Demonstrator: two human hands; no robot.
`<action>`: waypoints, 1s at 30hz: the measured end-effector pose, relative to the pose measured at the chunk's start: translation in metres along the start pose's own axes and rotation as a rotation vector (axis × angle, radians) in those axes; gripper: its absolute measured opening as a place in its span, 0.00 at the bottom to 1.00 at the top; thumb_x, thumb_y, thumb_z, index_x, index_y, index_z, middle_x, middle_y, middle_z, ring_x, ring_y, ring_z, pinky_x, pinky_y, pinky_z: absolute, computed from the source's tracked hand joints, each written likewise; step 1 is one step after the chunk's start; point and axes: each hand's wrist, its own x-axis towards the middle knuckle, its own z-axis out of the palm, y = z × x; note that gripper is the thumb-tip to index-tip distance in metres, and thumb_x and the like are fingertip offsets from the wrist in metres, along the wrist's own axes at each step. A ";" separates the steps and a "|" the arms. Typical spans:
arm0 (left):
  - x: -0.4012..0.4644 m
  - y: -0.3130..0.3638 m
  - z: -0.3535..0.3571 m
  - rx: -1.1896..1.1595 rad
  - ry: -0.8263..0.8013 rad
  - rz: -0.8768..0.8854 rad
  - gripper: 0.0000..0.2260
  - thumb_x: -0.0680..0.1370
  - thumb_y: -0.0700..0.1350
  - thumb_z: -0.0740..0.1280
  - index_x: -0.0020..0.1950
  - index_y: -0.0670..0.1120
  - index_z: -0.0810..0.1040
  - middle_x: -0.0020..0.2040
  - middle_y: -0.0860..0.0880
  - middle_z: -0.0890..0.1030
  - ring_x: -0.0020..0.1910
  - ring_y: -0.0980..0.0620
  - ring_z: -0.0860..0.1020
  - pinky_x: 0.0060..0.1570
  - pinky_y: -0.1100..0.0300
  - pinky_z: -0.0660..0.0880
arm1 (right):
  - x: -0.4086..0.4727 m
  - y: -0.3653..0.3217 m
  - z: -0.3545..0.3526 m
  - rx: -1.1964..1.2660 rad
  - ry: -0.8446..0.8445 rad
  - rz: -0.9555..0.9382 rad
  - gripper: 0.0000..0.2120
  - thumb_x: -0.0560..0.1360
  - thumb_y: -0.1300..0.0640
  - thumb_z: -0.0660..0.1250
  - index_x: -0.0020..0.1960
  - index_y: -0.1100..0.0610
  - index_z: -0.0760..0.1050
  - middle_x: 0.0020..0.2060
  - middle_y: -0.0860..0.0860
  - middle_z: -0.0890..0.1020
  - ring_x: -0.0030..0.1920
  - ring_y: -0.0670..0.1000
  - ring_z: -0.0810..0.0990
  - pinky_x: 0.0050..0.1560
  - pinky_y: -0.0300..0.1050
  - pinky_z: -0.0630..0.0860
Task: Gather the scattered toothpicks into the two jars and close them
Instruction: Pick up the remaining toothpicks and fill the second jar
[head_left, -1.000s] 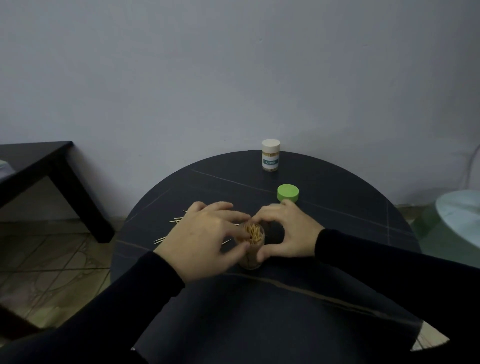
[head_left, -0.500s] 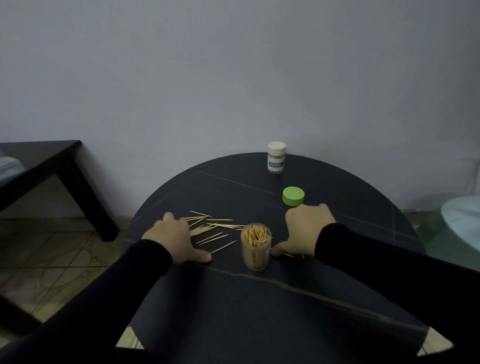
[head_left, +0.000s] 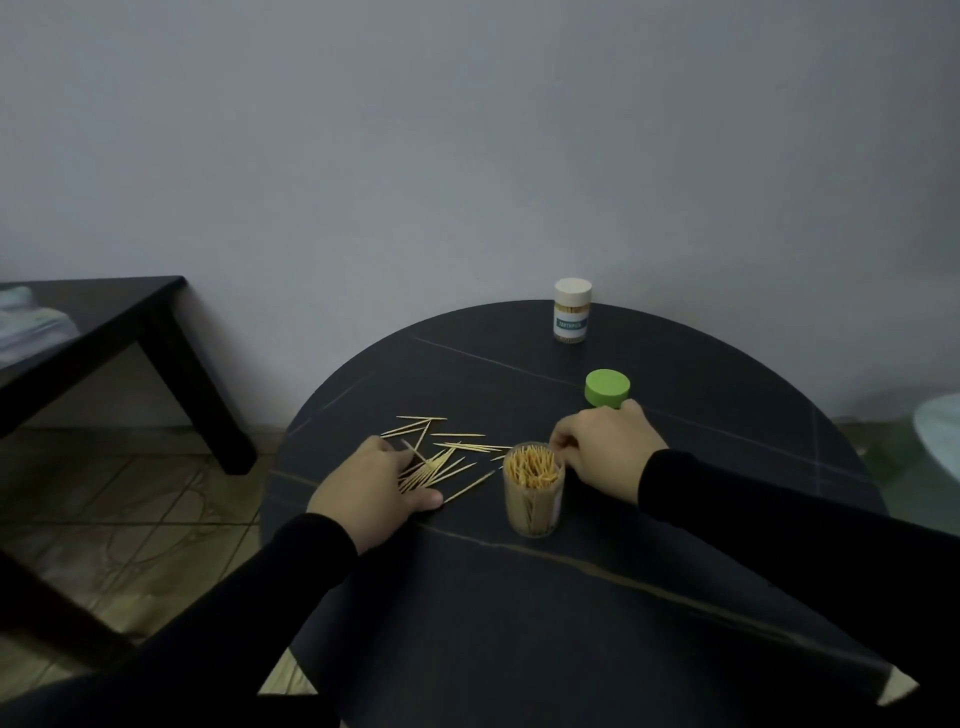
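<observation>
Left hand (head_left: 371, 491) lies flat by the loose toothpicks (head_left: 441, 457) to rake them – right hand (head_left: 605, 447), fingers curled, grip unclear, behind the open jar (head_left: 532, 488).

Two bare hands, left hand (head_left: 370, 487), right hand (head_left: 605, 445), no rings visible, long black sleeves (head_left: 779, 525) fitting closely, plain cuffs ending at each hand's wrist

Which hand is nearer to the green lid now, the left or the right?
Right. The right hand lies just in front of the green lid, almost touching; the left hand rests far off, on the loose toothpicks.
</observation>
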 end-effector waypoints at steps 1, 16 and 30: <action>0.000 0.003 0.003 -0.014 0.024 0.027 0.29 0.76 0.60 0.65 0.74 0.50 0.66 0.66 0.52 0.67 0.62 0.53 0.71 0.61 0.60 0.68 | 0.000 0.001 0.002 0.006 0.022 -0.014 0.10 0.80 0.49 0.60 0.56 0.48 0.77 0.54 0.44 0.81 0.56 0.48 0.76 0.62 0.50 0.62; 0.060 -0.014 -0.003 0.063 0.156 0.104 0.21 0.83 0.50 0.56 0.76 0.50 0.62 0.72 0.50 0.64 0.68 0.49 0.65 0.68 0.53 0.65 | 0.021 -0.007 0.003 -0.103 0.005 -0.293 0.23 0.80 0.52 0.59 0.74 0.44 0.60 0.70 0.47 0.66 0.67 0.49 0.64 0.68 0.51 0.58; 0.037 0.027 -0.006 0.184 0.043 0.240 0.19 0.79 0.63 0.57 0.63 0.57 0.76 0.58 0.53 0.73 0.54 0.54 0.75 0.56 0.56 0.74 | 0.016 0.006 0.014 -0.001 0.130 -0.223 0.14 0.79 0.43 0.58 0.61 0.41 0.77 0.58 0.41 0.76 0.57 0.44 0.69 0.58 0.47 0.57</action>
